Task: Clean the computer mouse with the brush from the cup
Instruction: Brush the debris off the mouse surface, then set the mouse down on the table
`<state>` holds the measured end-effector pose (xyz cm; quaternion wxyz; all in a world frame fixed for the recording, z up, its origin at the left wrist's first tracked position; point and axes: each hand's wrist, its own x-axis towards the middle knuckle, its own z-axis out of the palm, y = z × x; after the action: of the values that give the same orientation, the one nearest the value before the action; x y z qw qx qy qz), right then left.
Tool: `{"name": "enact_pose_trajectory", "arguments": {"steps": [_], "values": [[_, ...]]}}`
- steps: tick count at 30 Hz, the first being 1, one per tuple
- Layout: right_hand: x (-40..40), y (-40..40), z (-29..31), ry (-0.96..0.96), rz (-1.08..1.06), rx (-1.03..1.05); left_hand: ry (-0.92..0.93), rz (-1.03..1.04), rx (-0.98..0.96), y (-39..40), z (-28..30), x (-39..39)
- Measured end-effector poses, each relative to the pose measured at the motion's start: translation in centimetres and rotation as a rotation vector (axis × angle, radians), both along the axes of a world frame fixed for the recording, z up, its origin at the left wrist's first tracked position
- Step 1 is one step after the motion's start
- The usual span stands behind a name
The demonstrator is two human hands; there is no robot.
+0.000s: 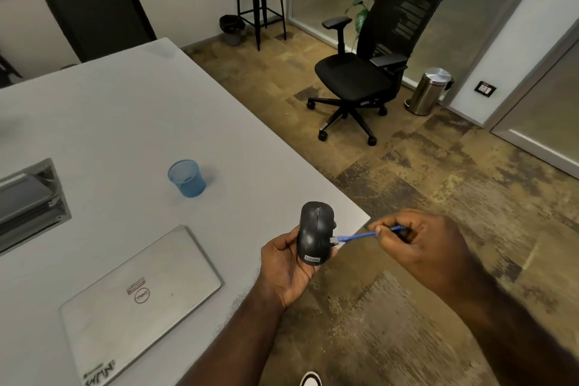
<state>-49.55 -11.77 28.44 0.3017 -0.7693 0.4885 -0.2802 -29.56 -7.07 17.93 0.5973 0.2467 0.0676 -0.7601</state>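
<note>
My left hand holds a black computer mouse upright over the table's near right corner, its logo end down. My right hand pinches the handle of a thin blue brush, whose bristle end touches the mouse's right side. The blue mesh cup stands on the white table, to the upper left of the mouse, and looks empty.
A closed silver laptop lies on the table at the lower left. A recessed cable box sits at the left edge. A black office chair and a steel bin stand on the carpet to the right.
</note>
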Motion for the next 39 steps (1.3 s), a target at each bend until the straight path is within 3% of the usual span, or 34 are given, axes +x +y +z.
{"name": "enact_pose_trajectory", "arguments": {"steps": [7, 10, 13, 17, 20, 39], "values": [[5.9, 0.2, -1.8, -0.434, -0.097, 0.502, -0.141, 0.075, 0.009, 2.3, -0.5, 6.2], [8.7, 1.4, -4.1, -0.506, -0.158, 0.682, -0.229, 0.119, 0.028, 3.2, -0.9, 8.4], [11.7, 2.5, -5.8, -0.459, -0.192, 0.734, -0.336, 0.144, 0.039, 4.1, -1.6, 10.3], [15.9, 3.8, -7.4, -0.442, -0.163, 0.752, -0.711, 0.066, 0.057, 5.2, -2.3, 12.0], [19.0, 3.9, -8.6, -0.432, -0.137, 0.747, -0.861, 0.041, 0.072, 5.3, -3.1, 12.9], [24.7, -4.1, -21.3, -0.015, 0.0, 0.793, -0.978, 0.146, 0.574, -0.7, -12.3, 14.5]]}}
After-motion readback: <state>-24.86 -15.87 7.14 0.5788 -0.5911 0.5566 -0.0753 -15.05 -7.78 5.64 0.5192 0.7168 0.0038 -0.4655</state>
